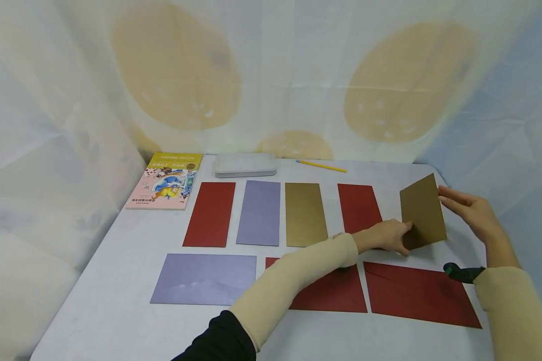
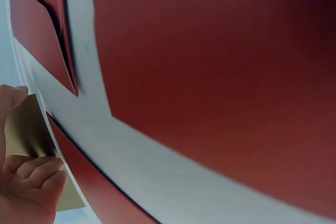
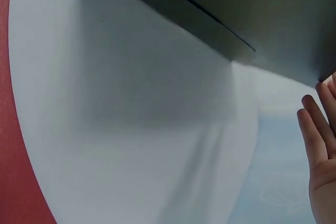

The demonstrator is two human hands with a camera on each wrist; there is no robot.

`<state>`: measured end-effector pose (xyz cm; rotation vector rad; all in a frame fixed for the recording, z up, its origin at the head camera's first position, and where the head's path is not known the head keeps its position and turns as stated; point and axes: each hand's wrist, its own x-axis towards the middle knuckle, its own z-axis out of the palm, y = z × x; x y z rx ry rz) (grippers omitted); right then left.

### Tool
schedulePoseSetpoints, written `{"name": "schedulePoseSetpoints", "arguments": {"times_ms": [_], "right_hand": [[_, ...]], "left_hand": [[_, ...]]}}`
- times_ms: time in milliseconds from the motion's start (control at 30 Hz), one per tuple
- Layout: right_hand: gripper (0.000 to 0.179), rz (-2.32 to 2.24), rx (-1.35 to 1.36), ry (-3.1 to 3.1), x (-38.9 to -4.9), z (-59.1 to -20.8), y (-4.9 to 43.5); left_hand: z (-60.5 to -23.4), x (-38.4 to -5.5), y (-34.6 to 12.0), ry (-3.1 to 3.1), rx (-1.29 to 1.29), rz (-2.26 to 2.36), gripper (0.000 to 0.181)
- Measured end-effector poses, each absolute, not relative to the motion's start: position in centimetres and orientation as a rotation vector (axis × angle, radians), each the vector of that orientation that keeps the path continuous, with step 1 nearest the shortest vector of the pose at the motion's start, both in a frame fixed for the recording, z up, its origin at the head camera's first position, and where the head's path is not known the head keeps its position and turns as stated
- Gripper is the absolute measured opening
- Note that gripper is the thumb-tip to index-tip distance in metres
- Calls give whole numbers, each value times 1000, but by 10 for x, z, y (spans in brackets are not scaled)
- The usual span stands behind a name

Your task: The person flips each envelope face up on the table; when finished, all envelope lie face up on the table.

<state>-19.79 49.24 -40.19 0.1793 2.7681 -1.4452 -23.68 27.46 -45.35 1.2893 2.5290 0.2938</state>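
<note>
A gold envelope (image 1: 424,208) stands tilted up on its lower edge at the right of the table. My left hand (image 1: 389,235) pinches its lower left edge, thumb on the near face; the left wrist view shows this hand (image 2: 31,182) with its fingers curled at the gold paper. On the far side, my right hand (image 1: 471,213) touches the right edge with straight fingertips. In the right wrist view those extended fingers (image 3: 314,135) meet the envelope's corner. A red envelope (image 1: 359,203) lies just left of my left hand, partly covered by it.
Red (image 1: 210,213), lavender (image 1: 258,213) and gold (image 1: 304,213) envelopes lie in the back row. In front are a lavender one (image 1: 205,278) and red ones (image 1: 420,293), one partly under my left arm. Behind are a book (image 1: 167,183), a flat case (image 1: 245,165) and a yellow pencil (image 1: 322,166).
</note>
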Motion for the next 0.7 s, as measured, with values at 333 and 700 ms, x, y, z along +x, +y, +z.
{"name": "schedulePoseSetpoints", "arguments": {"times_ms": [333,700], "right_hand": [[65,-1388,249,2860,-206,-393,474],[69,-1323,304,2893,-208,-393,467]], "left_hand": [[-451,-231,268,2496,1388,390,79],[-451,-230,259,2548,1499,545,89]]}}
